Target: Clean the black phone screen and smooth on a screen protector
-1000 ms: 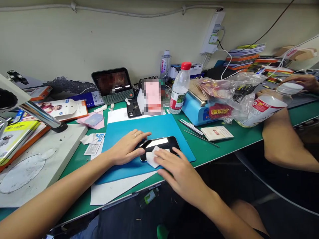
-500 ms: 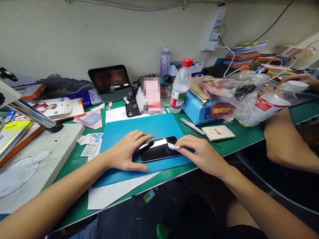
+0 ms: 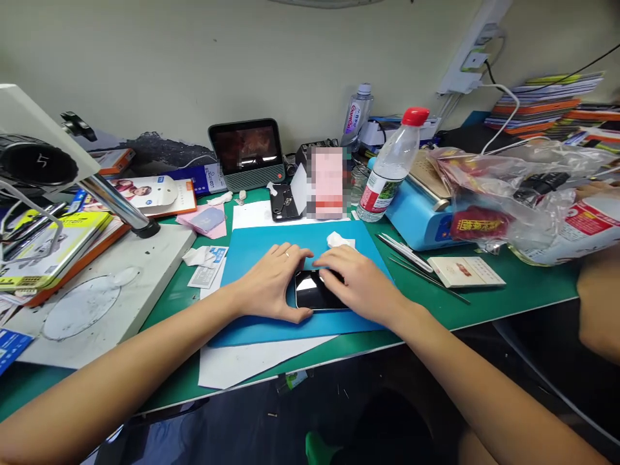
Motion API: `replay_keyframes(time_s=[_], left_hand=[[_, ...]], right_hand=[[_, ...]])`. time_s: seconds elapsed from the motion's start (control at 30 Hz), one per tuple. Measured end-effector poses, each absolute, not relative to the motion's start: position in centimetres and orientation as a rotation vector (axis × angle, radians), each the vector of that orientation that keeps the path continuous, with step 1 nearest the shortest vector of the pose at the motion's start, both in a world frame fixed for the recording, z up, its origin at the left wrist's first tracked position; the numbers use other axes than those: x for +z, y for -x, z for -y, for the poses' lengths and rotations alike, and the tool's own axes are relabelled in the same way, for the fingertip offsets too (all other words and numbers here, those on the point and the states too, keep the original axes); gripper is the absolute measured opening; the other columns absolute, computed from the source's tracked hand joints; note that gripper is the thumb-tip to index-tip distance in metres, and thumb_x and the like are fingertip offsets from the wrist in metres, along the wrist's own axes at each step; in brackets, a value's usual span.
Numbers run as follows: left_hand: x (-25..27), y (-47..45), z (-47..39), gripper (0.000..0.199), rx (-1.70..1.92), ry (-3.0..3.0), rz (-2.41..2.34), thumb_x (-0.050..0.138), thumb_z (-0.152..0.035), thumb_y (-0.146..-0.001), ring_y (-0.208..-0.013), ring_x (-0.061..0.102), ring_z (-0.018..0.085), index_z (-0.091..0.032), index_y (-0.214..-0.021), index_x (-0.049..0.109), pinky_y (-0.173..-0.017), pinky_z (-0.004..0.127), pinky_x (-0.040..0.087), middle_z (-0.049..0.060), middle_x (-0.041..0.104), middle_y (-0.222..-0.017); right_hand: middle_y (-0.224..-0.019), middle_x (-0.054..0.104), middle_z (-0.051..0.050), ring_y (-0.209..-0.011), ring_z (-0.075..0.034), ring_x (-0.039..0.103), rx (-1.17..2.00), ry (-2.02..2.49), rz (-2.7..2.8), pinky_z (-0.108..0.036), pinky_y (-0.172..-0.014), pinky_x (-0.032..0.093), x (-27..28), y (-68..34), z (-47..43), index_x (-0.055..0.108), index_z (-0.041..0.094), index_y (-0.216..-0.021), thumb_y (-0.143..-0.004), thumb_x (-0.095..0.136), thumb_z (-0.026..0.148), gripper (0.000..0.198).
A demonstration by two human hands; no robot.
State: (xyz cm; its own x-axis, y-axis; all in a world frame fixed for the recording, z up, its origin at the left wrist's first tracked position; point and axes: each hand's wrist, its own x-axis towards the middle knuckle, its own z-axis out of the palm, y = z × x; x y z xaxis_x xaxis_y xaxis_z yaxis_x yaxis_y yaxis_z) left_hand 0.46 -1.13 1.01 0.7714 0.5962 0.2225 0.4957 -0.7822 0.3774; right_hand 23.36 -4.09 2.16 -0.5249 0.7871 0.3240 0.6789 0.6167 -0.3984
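The smartphone (image 3: pixel 314 294) lies screen up on a blue mat (image 3: pixel 261 248), its glass dark with a bright reflection. My left hand (image 3: pixel 271 281) is open at its left end, thumb along the near side and fingers by the far edge. Over the right part of the phone is my right hand (image 3: pixel 363 284), covering that end; its fingers are bent but apart, with nothing seen in them. A crumpled white tissue (image 3: pixel 340 241) rests on the mat just behind my right hand.
Tweezers and pen-like tools (image 3: pixel 407 252) and a small white box (image 3: pixel 465 271) lie on the right. Behind stand a red-capped bottle (image 3: pixel 387 174), a blue device (image 3: pixel 421 223) and a small screen (image 3: pixel 247 152). A white stand base (image 3: pixel 159 271) is left. Another person's arm (image 3: pixel 600 303) shows far right.
My right hand has let go of the tissue, which now lies on the mat, and has moved over the phone. My left hand stays at the phone's left end. The view has shifted.
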Motion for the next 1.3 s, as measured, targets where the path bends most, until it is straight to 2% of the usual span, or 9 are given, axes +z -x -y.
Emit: replay_keyframes(time_s=[0.13,0.4,0.57,0.8,1.03,1.3], left_hand=[[0.9,-0.6,1.1,0.063,0.545,-2.665,-0.855,0.074,-0.055,-0.071,-0.095,0.051,0.029,-0.018,-0.113,0.046,-0.085,0.046,0.043,0.009,0.055,-0.109],[0.8,-0.7,1.2,0.056,0.521,-2.668,-0.882,0.071,-0.056,-0.072,-0.091,0.051,0.028,-0.018,-0.106,0.048,-0.083,0.046,0.044,0.008,0.056,-0.102],[0.7,-0.8,1.2,0.057,0.533,-2.661,-0.886,0.072,-0.055,-0.071,-0.088,0.051,0.027,-0.018,-0.107,0.048,-0.081,0.046,0.046,0.007,0.055,-0.098],[0.9,-0.7,1.2,0.057,0.572,-2.616,-0.842,0.074,-0.05,-0.071,-0.092,0.054,0.027,-0.017,-0.109,0.048,-0.085,0.045,0.048,0.009,0.057,-0.104],[0.8,-0.6,1.2,0.058,0.595,-2.607,-0.807,0.074,-0.049,-0.071,-0.096,0.056,0.028,-0.018,-0.111,0.047,-0.088,0.045,0.05,0.009,0.059,-0.107],[1.0,-0.7,1.2,0.054,0.604,-2.609,-0.801,0.075,-0.045,-0.07,-0.088,0.055,0.024,-0.018,-0.108,0.047,-0.082,0.041,0.05,0.006,0.057,-0.1]], right_hand=[[-0.105,0.069,-0.009,-0.103,-0.024,0.062,0.317,1.115,2.453,-0.04,-0.092,0.054,1.9,-21.5,4.4,0.073,0.019,-0.11,-0.099,0.052,0.016,0.024],[-0.105,0.065,-0.012,-0.1,-0.025,0.058,0.228,1.182,2.479,-0.042,-0.093,0.051,1.5,-20.1,4.5,0.068,0.015,-0.103,-0.103,0.047,0.017,0.022],[-0.104,0.065,-0.012,-0.098,-0.027,0.056,0.164,1.204,2.498,-0.043,-0.092,0.049,1.5,-19.6,4.6,0.065,0.016,-0.1,-0.103,0.045,0.017,0.02],[-0.1,0.062,-0.013,-0.093,-0.028,0.054,0.1,1.253,2.508,-0.045,-0.085,0.048,1.4,-19.1,4.6,0.062,0.015,-0.097,-0.105,0.044,0.022,0.021],[-0.103,0.062,-0.013,-0.094,-0.028,0.054,0.12,1.249,2.495,-0.043,-0.086,0.049,1.2,-19.1,4.7,0.06,0.015,-0.099,-0.105,0.047,0.026,0.017],[-0.103,0.061,-0.012,-0.094,-0.028,0.055,0.154,1.242,2.473,-0.044,-0.085,0.05,1.1,-19.2,4.7,0.058,0.017,-0.098,-0.104,0.048,0.027,0.016]])
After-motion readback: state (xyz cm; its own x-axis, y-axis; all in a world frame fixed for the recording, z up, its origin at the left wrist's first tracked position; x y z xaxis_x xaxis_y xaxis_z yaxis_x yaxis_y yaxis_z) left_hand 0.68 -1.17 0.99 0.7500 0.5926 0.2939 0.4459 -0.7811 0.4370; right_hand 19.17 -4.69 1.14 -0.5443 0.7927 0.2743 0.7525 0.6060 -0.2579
